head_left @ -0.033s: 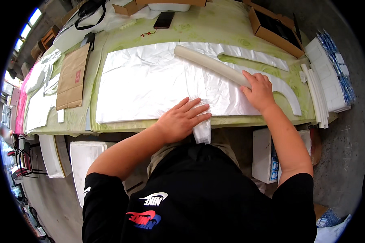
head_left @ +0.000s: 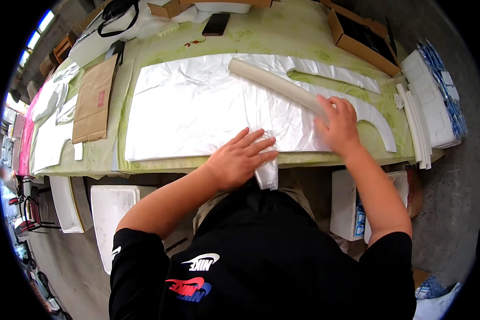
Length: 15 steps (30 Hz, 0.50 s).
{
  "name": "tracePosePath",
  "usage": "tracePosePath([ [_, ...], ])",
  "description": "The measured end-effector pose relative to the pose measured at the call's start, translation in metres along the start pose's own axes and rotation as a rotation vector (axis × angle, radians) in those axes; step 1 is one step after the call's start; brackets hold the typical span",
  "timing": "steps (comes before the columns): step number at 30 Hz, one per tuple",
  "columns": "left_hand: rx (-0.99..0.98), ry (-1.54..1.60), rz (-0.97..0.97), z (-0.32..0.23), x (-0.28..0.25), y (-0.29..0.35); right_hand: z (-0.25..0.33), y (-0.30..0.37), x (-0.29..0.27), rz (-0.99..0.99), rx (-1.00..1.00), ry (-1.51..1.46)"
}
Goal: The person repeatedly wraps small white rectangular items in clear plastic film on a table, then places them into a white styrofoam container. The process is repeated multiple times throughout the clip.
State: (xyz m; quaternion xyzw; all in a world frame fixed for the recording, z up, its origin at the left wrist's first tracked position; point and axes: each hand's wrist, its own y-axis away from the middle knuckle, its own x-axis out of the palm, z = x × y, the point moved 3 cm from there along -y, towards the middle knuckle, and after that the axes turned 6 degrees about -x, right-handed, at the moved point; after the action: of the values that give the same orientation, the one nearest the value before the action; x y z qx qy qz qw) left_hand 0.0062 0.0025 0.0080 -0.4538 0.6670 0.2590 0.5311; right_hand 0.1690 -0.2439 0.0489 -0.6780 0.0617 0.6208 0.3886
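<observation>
A white, thin plastic apron (head_left: 189,112), or a layered stack of them, lies flat across the green patterned table cover. My left hand (head_left: 239,160) rests palm down on its near edge, fingers stretched and spread. Under and beside those fingers, a folded white plastic strip (head_left: 268,176) hangs over the table edge toward me. A pale, smooth tube (head_left: 274,82) lies slantwise on the apron. At the tube's near right end, my right hand (head_left: 340,125) has its fingers curled over it; the thumb is blurred.
Brown folded paper (head_left: 95,101) and white plastic cutouts (head_left: 52,141) lie left. A phone (head_left: 216,24) and an open cardboard box (head_left: 362,40) sit at the back. White rolls (head_left: 415,128) stand near the right edge; foam boxes (head_left: 114,216) are below the table.
My right hand has shifted slightly right along the tube's end, and its thumb has moved down. My left hand stays in place on the plastic.
</observation>
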Motion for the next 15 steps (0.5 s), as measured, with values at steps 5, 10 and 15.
tracePosePath([
  [5,0.039,0.167,-0.042,-0.01,-0.008,0.013,0.08,0.034,-0.005,0.07,-0.287,-0.311],
  [10,0.018,0.275,-0.225,-0.015,-0.016,0.018,0.111,0.04,0.015,0.023,-0.296,-0.467],
  [15,-0.245,0.238,-0.334,-0.012,-0.018,0.015,0.119,0.031,0.023,0.023,-0.348,-0.465],
])
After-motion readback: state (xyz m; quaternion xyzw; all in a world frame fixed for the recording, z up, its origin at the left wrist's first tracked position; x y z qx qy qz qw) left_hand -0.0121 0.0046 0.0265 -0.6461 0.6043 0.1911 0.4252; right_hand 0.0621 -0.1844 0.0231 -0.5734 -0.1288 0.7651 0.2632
